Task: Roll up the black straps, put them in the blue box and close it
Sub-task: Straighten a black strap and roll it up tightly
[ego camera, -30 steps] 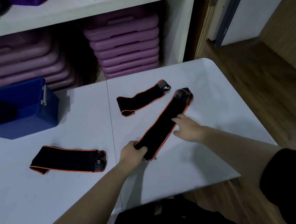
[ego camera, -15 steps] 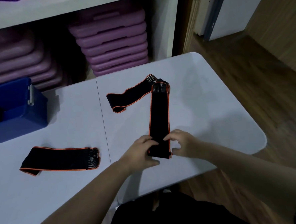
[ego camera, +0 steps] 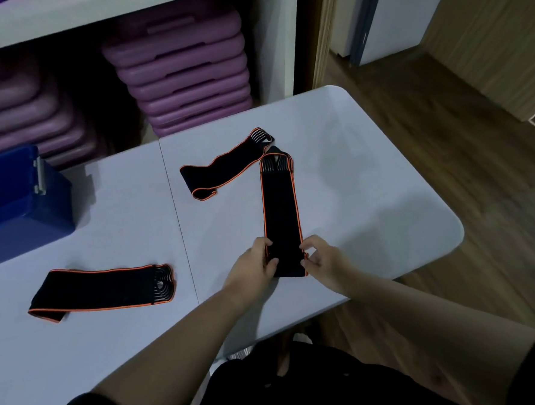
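Three black straps with orange edges lie on the white table [ego camera: 369, 196]. The middle strap [ego camera: 279, 208] runs straight away from me. My left hand [ego camera: 254, 265] pinches its near end from the left and my right hand [ego camera: 324, 258] pinches it from the right. A second strap [ego camera: 226, 165] lies slanted behind it, its far end close to the first strap's ribbed tip. The third strap [ego camera: 104, 289] lies flat at the left. The blue box [ego camera: 19, 205] stands at the far left with its lid open, its inside mostly out of frame.
Stacks of purple step platforms [ego camera: 186, 72] fill the white shelf unit behind the table. The table's rounded right corner [ego camera: 449, 225] drops off to a wooden floor [ego camera: 443, 129]. A seam [ego camera: 180, 226] runs across the tabletop between the straps.
The middle strap swung from a slant to pointing straight away from me. Both hands came together on its near end, and the view shifted slightly.
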